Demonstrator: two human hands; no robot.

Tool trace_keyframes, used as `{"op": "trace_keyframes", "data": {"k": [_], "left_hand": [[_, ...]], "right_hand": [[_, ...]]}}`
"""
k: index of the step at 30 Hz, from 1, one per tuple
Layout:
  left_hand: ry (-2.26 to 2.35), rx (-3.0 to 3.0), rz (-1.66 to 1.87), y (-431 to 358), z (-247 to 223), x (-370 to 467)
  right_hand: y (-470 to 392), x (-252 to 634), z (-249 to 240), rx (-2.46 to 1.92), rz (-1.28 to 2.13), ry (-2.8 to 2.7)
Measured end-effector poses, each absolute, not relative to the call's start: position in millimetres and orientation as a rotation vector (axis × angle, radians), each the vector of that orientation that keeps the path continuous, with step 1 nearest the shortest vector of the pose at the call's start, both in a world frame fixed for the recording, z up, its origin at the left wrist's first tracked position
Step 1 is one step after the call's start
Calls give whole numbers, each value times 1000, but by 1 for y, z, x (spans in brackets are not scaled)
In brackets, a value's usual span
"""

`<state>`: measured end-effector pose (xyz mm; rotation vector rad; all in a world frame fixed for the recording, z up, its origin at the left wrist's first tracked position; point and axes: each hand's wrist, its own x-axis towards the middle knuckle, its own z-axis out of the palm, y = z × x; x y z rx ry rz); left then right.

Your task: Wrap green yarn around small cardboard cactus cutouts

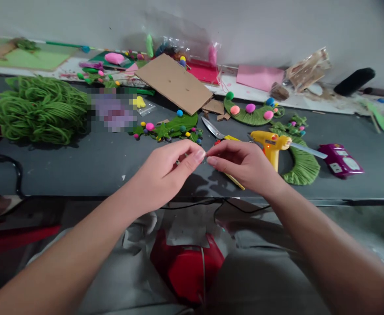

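Observation:
Both hands meet over the front part of the grey table, fingertips nearly touching. My left hand (175, 168) is closed in a pinch of thumb and forefinger; whatever it holds is too small to make out. My right hand (246, 166) is pinched too, its fingertips beside the left ones, and its contents are hidden. Just behind them lie scissors (214, 129) and a green felt piece with coloured pom-poms (165, 129). A yellow glue gun (271, 142) with a clear glue stick rests to the right of my right hand, beside a green yarn-wrapped ring (303, 164).
Green yarn (39, 109) is heaped at the left. Brown cardboard (175, 83) lies at the back middle, near a yarn-wrapped arc with pom-poms (252, 114). A purple box (341, 160) sits at the right. Black cables (192, 204) hang along the table's front edge (89, 197).

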<state>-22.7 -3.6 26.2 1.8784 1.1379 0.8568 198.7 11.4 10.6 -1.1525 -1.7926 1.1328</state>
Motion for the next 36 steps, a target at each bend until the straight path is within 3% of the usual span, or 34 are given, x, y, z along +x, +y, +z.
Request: {"op": "trace_keyframes", "data": {"k": [16,22,36], "left_hand": [[1167,2100,698,-8,27,-12],[1152,2309,811,-7,15,-15],[1101,1916,870,1,14,-8]], "right_hand": [[-7,203,10,-1147,982,-1964],[-2,198,4,-1140,1013,-1897],[3,200,6,-1186,1094,-1752]]}}
